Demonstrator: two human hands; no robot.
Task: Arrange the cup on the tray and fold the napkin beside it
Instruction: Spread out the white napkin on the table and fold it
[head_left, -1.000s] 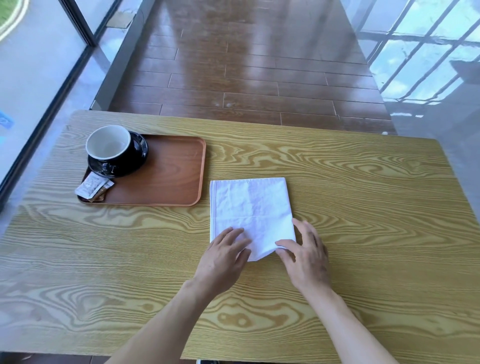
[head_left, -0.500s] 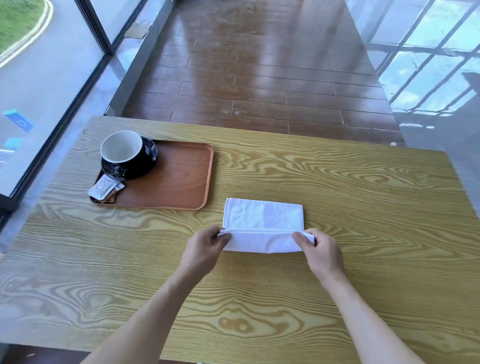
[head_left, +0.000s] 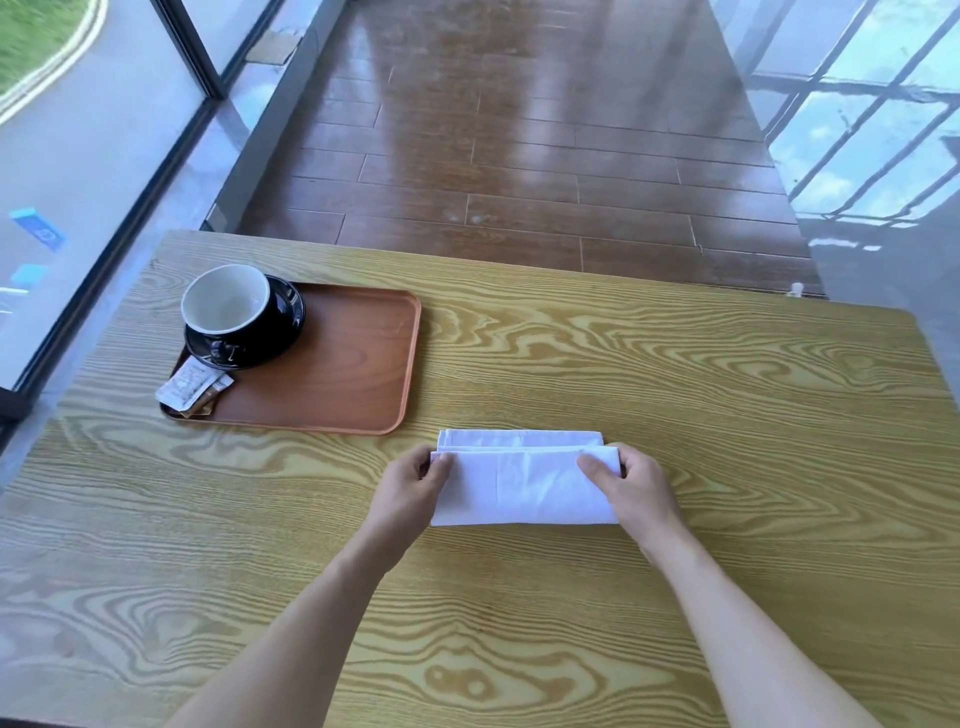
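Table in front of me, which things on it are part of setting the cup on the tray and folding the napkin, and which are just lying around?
Part of the job:
- black cup on its saucer
- brown tray
- white napkin, held at each end by the left hand and right hand

Just lying about:
- sugar packets on the tray's near left corner

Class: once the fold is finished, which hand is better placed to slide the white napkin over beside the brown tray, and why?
Probably the left hand. It grips the white cloth napkin at the end nearer the brown wooden tray; the right hand holds the far end and would have to reach across.
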